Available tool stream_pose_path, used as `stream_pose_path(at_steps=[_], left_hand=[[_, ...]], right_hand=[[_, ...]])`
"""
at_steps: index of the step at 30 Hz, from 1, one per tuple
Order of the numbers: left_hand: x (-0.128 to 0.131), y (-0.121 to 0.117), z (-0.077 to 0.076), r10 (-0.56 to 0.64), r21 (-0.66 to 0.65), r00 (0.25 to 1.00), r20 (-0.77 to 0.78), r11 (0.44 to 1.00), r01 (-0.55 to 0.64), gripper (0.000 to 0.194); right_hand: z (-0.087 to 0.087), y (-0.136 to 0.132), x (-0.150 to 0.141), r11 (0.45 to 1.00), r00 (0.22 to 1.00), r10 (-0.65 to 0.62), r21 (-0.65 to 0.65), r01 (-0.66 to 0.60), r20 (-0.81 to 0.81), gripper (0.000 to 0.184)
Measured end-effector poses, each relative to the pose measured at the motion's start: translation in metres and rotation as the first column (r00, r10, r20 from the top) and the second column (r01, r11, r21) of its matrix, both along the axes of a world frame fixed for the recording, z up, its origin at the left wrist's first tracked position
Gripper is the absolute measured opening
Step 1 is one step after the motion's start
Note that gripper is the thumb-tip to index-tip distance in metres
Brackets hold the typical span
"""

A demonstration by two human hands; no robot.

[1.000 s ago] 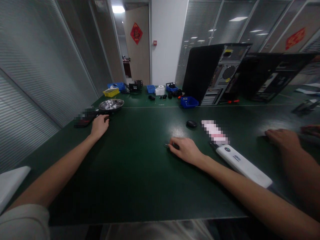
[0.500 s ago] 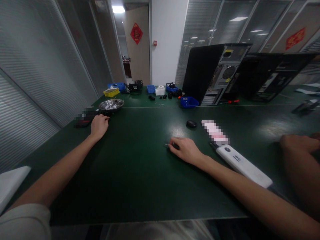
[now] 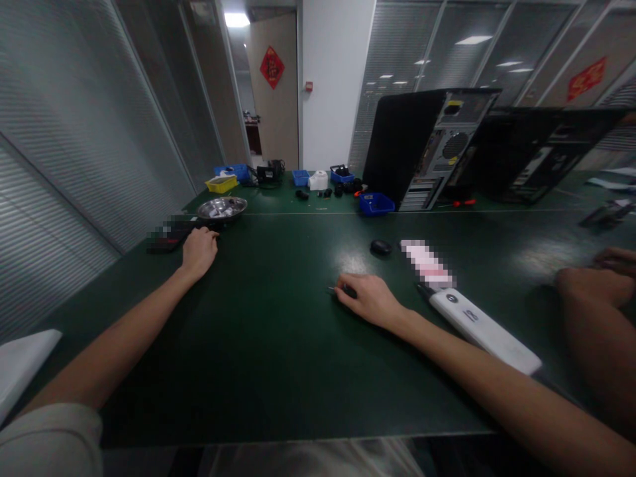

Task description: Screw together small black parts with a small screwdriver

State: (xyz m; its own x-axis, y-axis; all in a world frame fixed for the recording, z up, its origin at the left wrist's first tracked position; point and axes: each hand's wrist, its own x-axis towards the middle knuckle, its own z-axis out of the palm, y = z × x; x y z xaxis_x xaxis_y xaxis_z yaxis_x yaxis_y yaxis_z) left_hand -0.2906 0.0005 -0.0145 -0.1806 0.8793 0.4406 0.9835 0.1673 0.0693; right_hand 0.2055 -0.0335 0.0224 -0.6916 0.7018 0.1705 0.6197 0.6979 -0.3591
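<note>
My left hand [image 3: 200,253] rests far out on the green table, its fingers curled together. A small dark thing shows at its fingertips, too unclear to name. Just beyond it is a shiny metal dish [image 3: 222,209] with small pale pieces in it. A dark flat object [image 3: 171,238], partly blurred out, lies to the left of that hand. My right hand [image 3: 368,298] lies on the table with its fingers closed round a small dark object [image 3: 350,290]. A thin, light tip sticks out to the left of the fingers. Behind this hand sits a black computer mouse [image 3: 381,247].
A white device [image 3: 484,328] lies beside my right forearm. Black computer towers [image 3: 405,142] stand at the back right, with a blue bin [image 3: 376,204] before them. A yellow tray [image 3: 221,184] is at the back left. Another person's hands [image 3: 593,285] are at the right edge.
Both my hands stay almost still; the left fingers shift only slightly. At the right, the other person's nearer hand has drawn back toward the right edge.
</note>
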Motion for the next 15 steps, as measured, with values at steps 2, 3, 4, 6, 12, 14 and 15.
stream_pose_path(at_steps=[2, 3, 4, 6, 12, 14, 15], left_hand=[[-0.0005, -0.0003, 0.0001, -0.002, 0.003, 1.0, 0.004, 1.0, 0.002, 0.042], [-0.0007, -0.0004, 0.0002, -0.001, 0.006, 1.0, 0.007, 1.0, 0.001, 0.042], [-0.001, -0.0006, 0.0003, 0.001, 0.01, 1.0, 0.01, 1.0, -0.002, 0.041], [-0.0013, -0.001, 0.0006, 0.01, 0.016, 1.0, 0.017, 1.0, -0.011, 0.04], [0.0019, -0.0044, 0.0035, 0.046, 0.019, 0.999, -0.004, 0.999, -0.046, 0.041], [0.004, -0.0057, 0.0057, 0.066, 0.007, 0.997, -0.024, 0.998, -0.066, 0.042], [0.005, -0.0062, 0.007, 0.076, -0.003, 0.997, -0.035, 0.997, -0.076, 0.042]], right_hand=[[-0.0006, 0.0006, 0.0004, 1.0, 1.0, 0.001, 0.0, -0.001, -0.004, 0.022], [-0.0008, 0.0008, 0.0005, 1.0, 1.0, 0.003, -0.003, -0.003, -0.005, 0.022], [-0.0009, 0.0009, 0.0006, 1.0, 1.0, 0.005, -0.007, -0.005, -0.004, 0.021], [-0.0007, 0.0009, 0.0006, 1.0, 1.0, 0.001, -0.011, -0.001, 0.0, 0.021], [0.0001, -0.0002, -0.0001, 1.0, 1.0, -0.003, -0.001, 0.003, -0.001, 0.022], [-0.0003, -0.0001, -0.0004, 1.0, 1.0, -0.002, 0.001, 0.002, 0.0, 0.022], [-0.0007, 0.0, -0.0005, 1.0, 1.0, -0.001, 0.002, 0.001, 0.001, 0.022]])
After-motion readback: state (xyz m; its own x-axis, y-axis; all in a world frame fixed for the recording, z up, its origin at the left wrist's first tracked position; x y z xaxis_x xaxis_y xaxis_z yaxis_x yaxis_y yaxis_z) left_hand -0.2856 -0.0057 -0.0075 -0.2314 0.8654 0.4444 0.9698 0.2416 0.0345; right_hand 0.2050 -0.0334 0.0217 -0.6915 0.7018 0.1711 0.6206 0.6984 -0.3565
